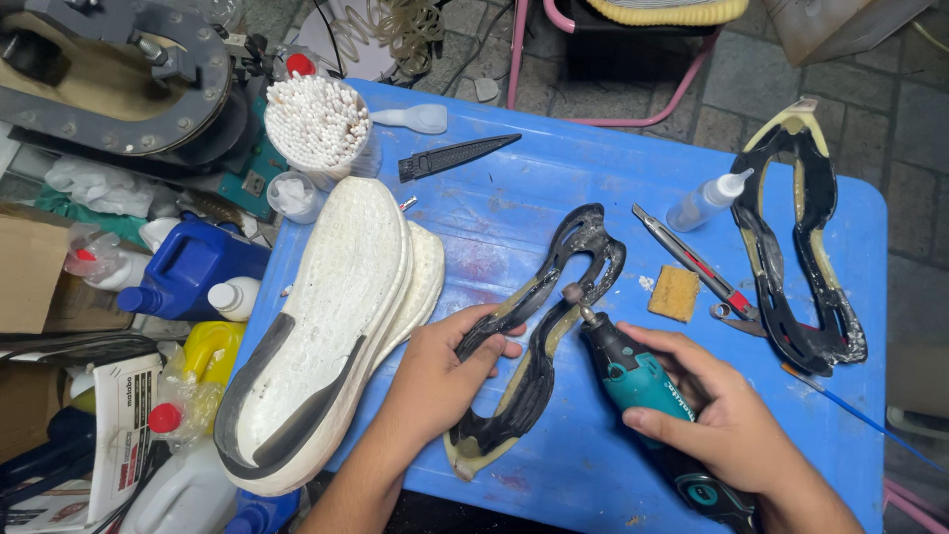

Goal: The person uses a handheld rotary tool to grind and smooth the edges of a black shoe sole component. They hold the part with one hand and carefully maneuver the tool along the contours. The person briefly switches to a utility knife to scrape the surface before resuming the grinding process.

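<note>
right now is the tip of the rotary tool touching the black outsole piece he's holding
Touching. The head view shows the rotary tool in the right hand, its tip against the black outsole piece steadied by the left hand.

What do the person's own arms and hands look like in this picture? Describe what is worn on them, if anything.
Both forearms enter from the bottom edge and are bare as far as the frame shows: no sleeves or cuffs are visible. The left hand and right hand wear no gloves. No rings, watch or wristband can be seen. Fingernails look short and unpainted.
</note>
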